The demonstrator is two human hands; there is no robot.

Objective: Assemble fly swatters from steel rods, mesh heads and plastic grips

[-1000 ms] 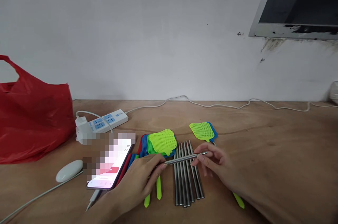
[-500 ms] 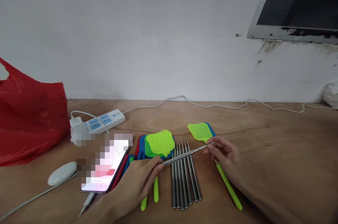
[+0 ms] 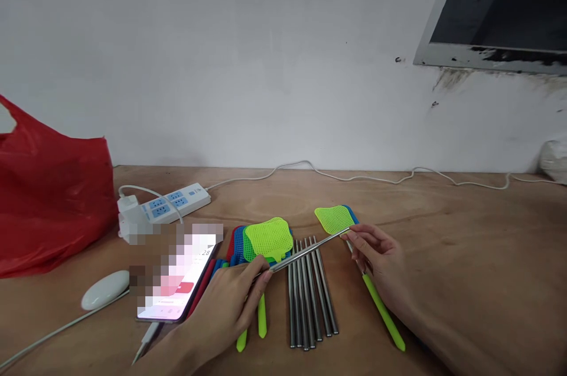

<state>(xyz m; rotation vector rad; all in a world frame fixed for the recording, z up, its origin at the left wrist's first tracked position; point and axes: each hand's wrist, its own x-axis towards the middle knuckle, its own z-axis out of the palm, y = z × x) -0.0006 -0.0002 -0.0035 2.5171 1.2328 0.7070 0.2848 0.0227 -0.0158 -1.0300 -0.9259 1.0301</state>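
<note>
A slim silver metal rod [image 3: 305,252] slants up to the right between my hands, above the table. My left hand [image 3: 237,299] pinches its thicker lower end, and my right hand [image 3: 374,252] pinches the thin upper end. Below the rod lie several similar metal rods [image 3: 310,305] side by side. Mesh fly swatter heads, the top one yellow-green [image 3: 270,239], are stacked beside my left hand. Behind my right hand rests another yellow-green swatter head [image 3: 334,219] over a blue one. A yellow-green handle [image 3: 384,312] extends below my right hand.
A lit phone [image 3: 177,281], partly blurred out, lies left of my left hand. Farther left are a white oval object [image 3: 105,290], a power strip [image 3: 175,203] with a plugged-in charger, and a red plastic bag [image 3: 53,193]. A white cable [image 3: 363,178] runs along the wall.
The held rod has risen slightly and shifted a little left, its right end tilted higher. Both hands keep their pinch on it. The things on the table stay put.
</note>
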